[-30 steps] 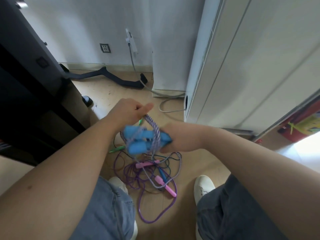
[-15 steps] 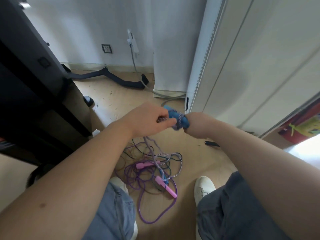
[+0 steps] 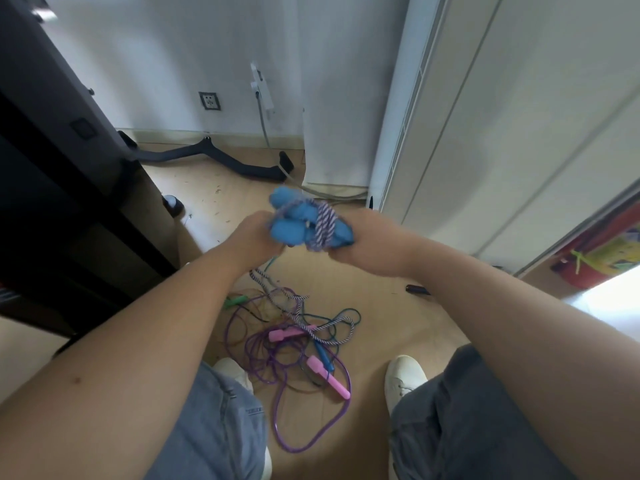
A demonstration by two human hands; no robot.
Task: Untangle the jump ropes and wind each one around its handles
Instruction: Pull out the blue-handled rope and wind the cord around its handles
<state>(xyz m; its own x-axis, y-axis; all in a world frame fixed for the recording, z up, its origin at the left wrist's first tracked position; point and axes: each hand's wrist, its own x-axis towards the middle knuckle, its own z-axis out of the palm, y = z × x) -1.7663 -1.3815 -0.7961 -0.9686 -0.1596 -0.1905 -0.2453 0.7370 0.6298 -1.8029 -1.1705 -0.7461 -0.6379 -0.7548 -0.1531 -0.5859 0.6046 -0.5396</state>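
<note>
We hold a pair of blue handles point(image 3: 294, 221) up in front of us, above the floor point(image 3: 398, 323), side by side as one bundle. A purple-and-white striped rope point(image 3: 323, 223) is wrapped around their middle in several turns. The right hand point(image 3: 367, 237) grips the right end of the bundle, its fingers clamped around the handles. The left hand point(image 3: 258, 233) sits at the left end with its fingers curled in on the striped rope. The slack drops from under that hand down to the floor, and the fingertips themselves are hidden from us. The rest of the striped rope trails into a tangled pile on the floor between our white shoes point(image 3: 403, 372). In that pile there are two pink handles point(image 3: 282, 334) lying apart, a clear purple rope point(image 3: 294, 445) looping toward us, a green handle point(image 3: 237, 301) at the left edge, and a thin dark-blue handle point(image 3: 323, 355) between the pink ones. We can't tell which cord goes with which handle. A black cabinet point(image 3: 52, 168) stands on the left and a white wardrobe point(image 3: 485, 133) on the right. A wall socket point(image 3: 209, 101) is on the far wall, and a small dark object point(image 3: 417, 289) lies on the floor near the wardrobe.
</note>
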